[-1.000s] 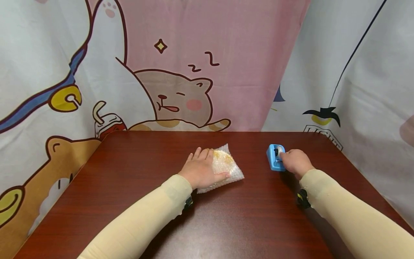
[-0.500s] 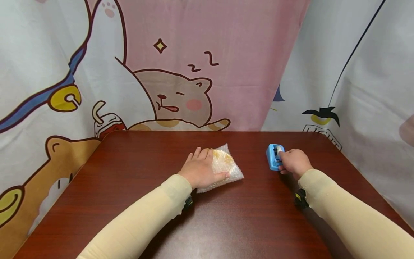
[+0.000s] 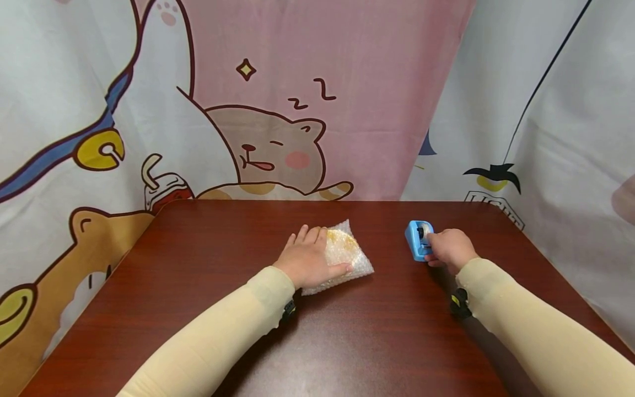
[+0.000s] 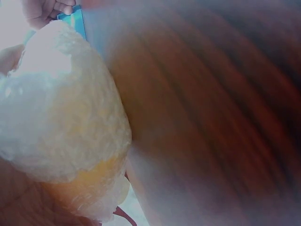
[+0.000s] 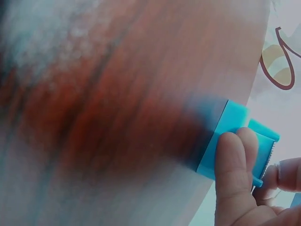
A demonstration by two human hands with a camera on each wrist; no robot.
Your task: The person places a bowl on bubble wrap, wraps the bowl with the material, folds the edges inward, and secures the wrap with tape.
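Observation:
On the table lies a flat bubble-wrap package (image 3: 349,256) with a yellowish patch showing through. My left hand (image 3: 303,260) rests on its left side, fingers straight and spread, thumb across the wrap. The package (image 4: 66,113) fills much of the left wrist view. To the right, my right hand (image 3: 452,248) grips a small blue tape dispenser (image 3: 413,242) by its near right side. A whitish tape roll sits inside it. In the right wrist view, fingers (image 5: 231,165) lie along the dispenser's blue side, with the thumb and index finger close to its serrated cutting edge (image 5: 271,157).
A dark reddish-brown wooden table (image 3: 218,242) lies under both hands. Behind it and at the sides hangs a printed cloth (image 3: 377,82) with cartoon animals. Both forearms reach in from the near edge.
The dispenser has shifted slightly left and tilted, with more of the right fingers showing at its near side. My left hand and the package have stayed in place.

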